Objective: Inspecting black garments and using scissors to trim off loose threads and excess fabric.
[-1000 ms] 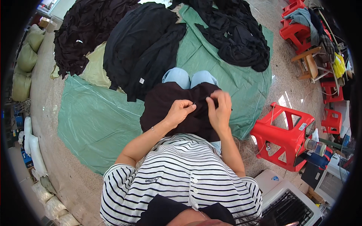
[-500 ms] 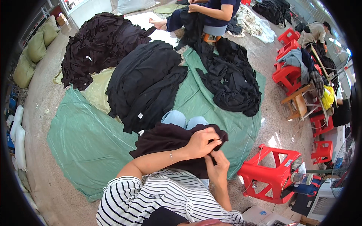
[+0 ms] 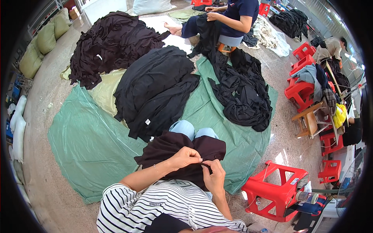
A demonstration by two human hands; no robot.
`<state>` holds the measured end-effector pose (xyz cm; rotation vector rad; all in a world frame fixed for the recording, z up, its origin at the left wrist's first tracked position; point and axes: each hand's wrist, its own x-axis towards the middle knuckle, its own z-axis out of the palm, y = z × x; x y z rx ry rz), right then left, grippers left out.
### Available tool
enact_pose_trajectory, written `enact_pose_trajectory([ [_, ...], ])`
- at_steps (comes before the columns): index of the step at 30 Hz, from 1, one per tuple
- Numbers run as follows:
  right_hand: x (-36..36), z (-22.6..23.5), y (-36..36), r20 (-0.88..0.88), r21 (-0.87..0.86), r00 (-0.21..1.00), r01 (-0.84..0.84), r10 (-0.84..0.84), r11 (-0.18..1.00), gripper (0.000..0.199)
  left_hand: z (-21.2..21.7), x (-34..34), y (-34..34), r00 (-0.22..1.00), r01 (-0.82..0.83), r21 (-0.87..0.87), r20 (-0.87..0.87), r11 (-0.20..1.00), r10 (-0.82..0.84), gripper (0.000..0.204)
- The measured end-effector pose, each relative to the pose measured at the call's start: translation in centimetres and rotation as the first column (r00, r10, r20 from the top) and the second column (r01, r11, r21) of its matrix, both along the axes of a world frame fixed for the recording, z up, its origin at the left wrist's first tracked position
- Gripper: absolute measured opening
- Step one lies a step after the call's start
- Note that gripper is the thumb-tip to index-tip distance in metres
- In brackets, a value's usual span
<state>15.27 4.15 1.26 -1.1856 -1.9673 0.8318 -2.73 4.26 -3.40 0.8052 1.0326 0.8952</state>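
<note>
A dark brown garment (image 3: 171, 149) lies across my lap, over my knees in light blue jeans (image 3: 190, 130). My left hand (image 3: 185, 157) is closed on a fold of it near my body. Just to its right, my right hand (image 3: 213, 175) pinches the same edge, thumb and fingers touching the cloth. Both hands meet at one spot on the garment. My striped sleeves show at the bottom of the view.
A green plastic sheet (image 3: 85, 147) covers the floor. On it lie a black garment stack (image 3: 155, 91), a dark brown heap (image 3: 112, 44) and a black heap (image 3: 243, 93). Another person (image 3: 229, 17) sits at the far side. Red plastic stools (image 3: 276, 190) stand right.
The view has tilted up, showing the far person and more floor. My hands slid lower and right on the garment and now meet at its near edge.
</note>
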Motion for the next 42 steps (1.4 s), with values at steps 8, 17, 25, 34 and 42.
enact_pose_trajectory([
  [8, -0.1, -1.3, -0.5, -0.059, 0.061, 0.998, 0.009, -0.006, 0.998, 0.016, -0.8, 0.0, -0.9, 0.995, 0.032, 0.064, -0.093, 0.997, -0.026, 0.015],
  [17, 0.3, -2.0, -0.2, -0.109, 0.006, 0.994, -0.020, 0.020, 1.000, 0.017, -0.5, 1.2, -2.2, 0.907, 0.037, 0.233, -0.417, 0.972, 0.066, 0.017],
  [25, 0.7, -1.9, -1.2, -0.109, -0.076, 0.994, 0.014, -0.022, 0.997, 0.013, -0.7, 1.0, -3.5, 0.969, 0.032, 0.085, -0.247, 0.996, -0.010, 0.015],
  [34, 0.1, -3.4, -0.5, -0.293, -0.438, 0.936, 0.050, -0.196, 0.898, 0.006, 0.9, 2.0, -3.9, 0.894, -0.122, 0.336, -0.372, 0.934, 0.251, 0.013],
  [42, -0.1, -4.9, -1.6, -0.429, -0.657, 0.841, -0.041, -0.329, 0.753, 0.013, 0.0, 2.0, -4.0, 0.960, -0.278, -0.061, 0.002, 0.959, 0.279, 0.005],
])
